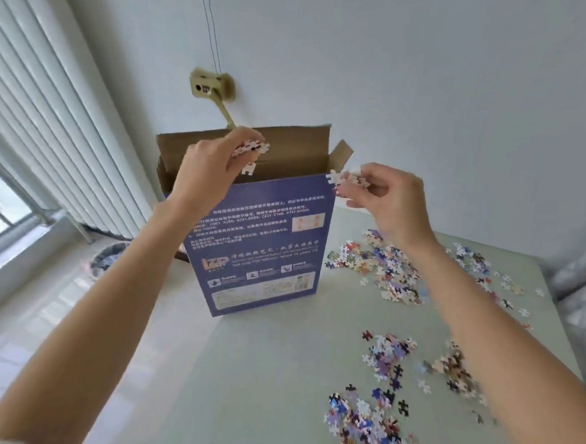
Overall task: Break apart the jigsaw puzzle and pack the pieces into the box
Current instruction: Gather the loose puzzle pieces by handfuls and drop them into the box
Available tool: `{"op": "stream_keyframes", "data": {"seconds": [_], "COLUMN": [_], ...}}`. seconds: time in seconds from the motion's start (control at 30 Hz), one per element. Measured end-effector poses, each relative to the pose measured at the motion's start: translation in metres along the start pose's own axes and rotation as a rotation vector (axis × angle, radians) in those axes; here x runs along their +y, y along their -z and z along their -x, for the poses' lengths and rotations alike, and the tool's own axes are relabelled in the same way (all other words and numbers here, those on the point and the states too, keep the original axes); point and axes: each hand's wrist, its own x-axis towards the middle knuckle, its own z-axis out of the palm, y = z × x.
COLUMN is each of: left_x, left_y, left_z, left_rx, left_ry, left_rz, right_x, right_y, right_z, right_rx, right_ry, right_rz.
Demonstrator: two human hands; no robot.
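Packing step: left hand [207, 163] pinches puzzle pieces [251, 148] over the open blue box [259, 247]. Right hand [389, 197] pinches more pieces [344, 178] beside its rim; likely next, release inside.

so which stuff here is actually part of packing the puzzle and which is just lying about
Part of the job:
- blue box, upright, top open
- left hand holding pieces over the opening
- right hand holding pieces beside it
- loose puzzle pieces on the table

Just lying about:
- wall socket
- window blinds
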Motion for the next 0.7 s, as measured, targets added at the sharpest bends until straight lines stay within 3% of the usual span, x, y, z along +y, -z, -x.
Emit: {"op": "stream_keyframes", "data": {"seconds": [0.27,0.5,0.7], "left_x": [-0.027,-0.025,-0.026], "left_y": [-0.011,-0.003,-0.004], "left_z": [-0.006,-0.012,-0.015], "left_rx": [-0.23,-0.184,-0.206], "left_ry": [0.15,0.187,0.198], "left_rz": [-0.1,-0.128,-0.088], "right_x": [0.005,0.001,0.007], "right_y": [-0.052,-0.07,-0.071], "right_z": [-0.09,-0.102,-0.101], "right_rx": [-0.131,-0.378,-0.392], "right_ry": [0.17,0.286,0.308], "right_rz": [0.35,0.62,0.799]}}
